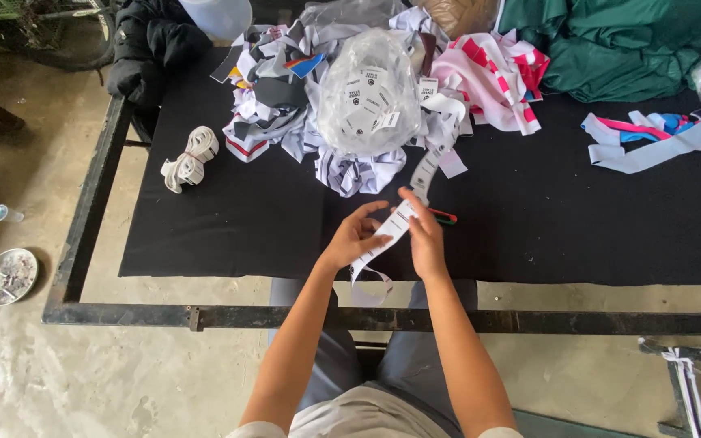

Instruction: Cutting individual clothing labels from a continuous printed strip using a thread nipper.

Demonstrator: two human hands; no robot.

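A long white strip of printed labels [403,207] runs from the cloth pile down to my hands and curls below them. My left hand [354,235] pinches the strip from the left, fingers partly spread. My right hand [425,235] grips the same strip from the right. Both hands hover over the front part of the black table top [221,235]. A small red and green object [444,216] lies just right of my right hand.
A clear bag of white labels [369,93] sits on a heap of grey and white cloth pieces [285,97]. A white elastic bundle [190,158] lies left. Pink-white fabric [496,77], green cloth [626,40], blue-white strips [651,134]. A dish [8,276] sits on the floor.
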